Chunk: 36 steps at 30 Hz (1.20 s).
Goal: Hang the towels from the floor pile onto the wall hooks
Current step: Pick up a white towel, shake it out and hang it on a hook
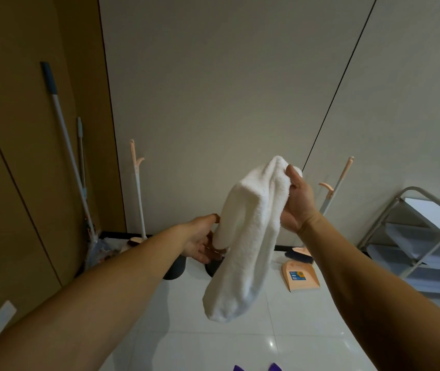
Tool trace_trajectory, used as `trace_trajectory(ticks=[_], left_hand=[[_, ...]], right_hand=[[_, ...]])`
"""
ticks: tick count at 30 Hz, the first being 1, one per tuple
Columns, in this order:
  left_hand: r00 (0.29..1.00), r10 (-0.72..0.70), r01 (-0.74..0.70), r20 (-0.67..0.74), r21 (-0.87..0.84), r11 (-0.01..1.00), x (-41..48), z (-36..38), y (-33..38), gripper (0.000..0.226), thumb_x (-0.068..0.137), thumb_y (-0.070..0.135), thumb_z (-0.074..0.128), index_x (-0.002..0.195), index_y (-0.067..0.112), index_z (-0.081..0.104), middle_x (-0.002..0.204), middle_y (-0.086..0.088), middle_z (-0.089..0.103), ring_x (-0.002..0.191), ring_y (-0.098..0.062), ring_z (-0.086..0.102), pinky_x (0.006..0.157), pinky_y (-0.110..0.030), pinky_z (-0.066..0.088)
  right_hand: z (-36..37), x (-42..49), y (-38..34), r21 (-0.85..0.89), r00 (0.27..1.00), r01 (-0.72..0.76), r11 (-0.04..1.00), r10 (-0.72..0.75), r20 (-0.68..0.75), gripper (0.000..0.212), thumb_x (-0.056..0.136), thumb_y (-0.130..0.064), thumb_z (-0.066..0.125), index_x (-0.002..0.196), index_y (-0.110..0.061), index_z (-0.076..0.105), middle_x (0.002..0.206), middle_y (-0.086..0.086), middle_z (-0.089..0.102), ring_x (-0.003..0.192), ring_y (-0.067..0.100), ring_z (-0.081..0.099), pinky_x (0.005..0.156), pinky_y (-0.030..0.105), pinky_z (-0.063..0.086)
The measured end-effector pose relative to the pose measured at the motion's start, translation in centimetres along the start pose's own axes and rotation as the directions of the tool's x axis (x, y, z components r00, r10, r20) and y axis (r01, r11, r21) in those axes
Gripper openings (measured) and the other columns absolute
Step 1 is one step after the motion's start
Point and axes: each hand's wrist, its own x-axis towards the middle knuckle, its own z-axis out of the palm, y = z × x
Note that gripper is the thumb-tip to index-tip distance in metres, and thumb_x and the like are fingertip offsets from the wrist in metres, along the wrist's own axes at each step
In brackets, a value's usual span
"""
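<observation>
Both hands hold one white terry towel (248,236) in the air: right hand (298,202) fingers pinching its top, left hand (203,242) fingers curled around its lower fold. No hook or pile is visible, so hanging seems not yet done.

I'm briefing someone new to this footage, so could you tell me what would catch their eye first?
A white towel held up mid-frame stands out most: the right hand grips its top end and the left hand holds a lower fold, while the rest hangs over the glossy white floor. Next come the peach dustpan lying on the floor by the wall, and the metal cart at the right edge.
</observation>
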Motion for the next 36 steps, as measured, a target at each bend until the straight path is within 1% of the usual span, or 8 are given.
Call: trace_trajectory(ticks=[4,12,15,19,23,26,31,36], left_hand=[[0.980,0.150,-0.170,-0.130,-0.157,0.973,-0.2,0.4,0.6,0.012,0.087,0.022,0.057,0.085,0.011,0.062,0.075,-0.007,0.070,0.071,-0.022,0.069,0.059,-0.034,0.054],[0.771,0.308,-0.590,-0.558,-0.442,0.676,-6.1,-0.7,4.1,0.019,0.091,0.001,0.046,0.075,0.010,0.047,0.081,-0.013,0.046,0.075,-0.023,0.046,0.069,-0.035,0.041],[0.892,0.357,-0.447,-0.279,-0.420,0.790,-8.5,-0.3,4.3,0.012,0.095,0.020,0.049,0.088,0.011,0.051,0.086,-0.011,0.049,0.080,-0.025,0.050,0.082,-0.040,0.046],[0.982,0.185,-0.185,-0.036,0.015,0.983,-9.0,-0.2,3.1,0.040,0.088,0.006,0.060,0.126,-0.004,0.054,0.127,-0.020,0.051,0.106,-0.031,0.058,0.075,-0.036,0.058],[0.990,-0.030,0.074,-0.135,0.333,0.940,-9.3,-0.1,1.5,0.030,0.083,-0.001,0.062,0.113,-0.003,0.067,0.124,-0.023,0.060,0.117,-0.040,0.056,0.099,-0.046,0.049],[0.968,-0.116,0.207,-0.220,0.451,0.868,-10.2,0.7,0.1,0.028,0.081,-0.004,0.063,0.108,-0.003,0.070,0.119,-0.023,0.062,0.107,-0.037,0.061,0.078,-0.038,0.057],[0.940,-0.196,0.275,-0.281,0.280,0.920,-11.6,3.1,-2.6,0.022,0.079,-0.009,0.063,0.099,-0.005,0.072,0.100,-0.017,0.071,0.094,-0.035,0.066,0.067,-0.038,0.058],[0.891,-0.284,0.373,-0.354,0.215,0.902,-13.7,4.5,-6.7,0.033,0.083,-0.002,0.063,0.116,-0.007,0.061,0.123,-0.025,0.059,0.108,-0.037,0.060,0.098,-0.044,0.047]], right_hand=[[-0.9,-1.2,-1.1,-0.078,0.999,0.009,0.997,-0.013,-0.052,0.051,0.091,-0.051,0.050,0.112,-0.006,0.063,0.107,0.017,0.062,0.107,0.032,0.059,0.107,0.050,0.038],[-6.0,-3.7,-2.6,-0.262,0.845,-0.152,0.953,-0.012,-0.535,0.029,0.096,-0.035,0.050,0.101,-0.009,0.061,0.087,0.012,0.071,0.075,0.026,0.069,0.071,0.036,0.055],[-6.8,-4.7,-3.2,-0.274,0.814,-0.230,0.934,0.030,-0.580,0.027,0.096,-0.030,0.052,0.083,-0.010,0.063,0.073,0.008,0.071,0.064,0.021,0.068,0.067,0.035,0.052],[-6.2,-5.5,-4.4,-0.276,0.845,-0.198,0.941,0.021,-0.535,0.022,0.094,-0.026,0.057,0.081,-0.009,0.063,0.076,0.008,0.067,0.073,0.022,0.063,0.072,0.034,0.052],[-6.4,-6.1,-5.8,-0.526,0.849,-0.249,0.813,-0.078,-0.523,0.018,0.088,-0.019,0.067,0.076,-0.008,0.061,0.081,0.010,0.063,0.073,0.024,0.059,0.095,0.046,0.048],[-8.1,-6.6,-6.8,-0.632,0.848,-0.262,0.730,-0.139,-0.512,0.021,0.087,-0.023,0.070,0.080,-0.005,0.062,0.097,0.022,0.065,0.079,0.031,0.063,0.090,0.051,0.054],[-10.7,-6.6,-5.7,-0.636,0.862,-0.281,0.718,-0.102,-0.496,0.027,0.086,-0.027,0.071,0.089,-0.001,0.065,0.085,0.015,0.063,0.075,0.029,0.062,0.065,0.037,0.053],[-10.5,-6.6,-3.3,-0.692,0.915,-0.279,0.666,-0.036,-0.402,0.023,0.087,-0.030,0.069,0.077,-0.011,0.060,0.082,0.001,0.059,0.075,0.016,0.055,0.074,0.034,0.040]])
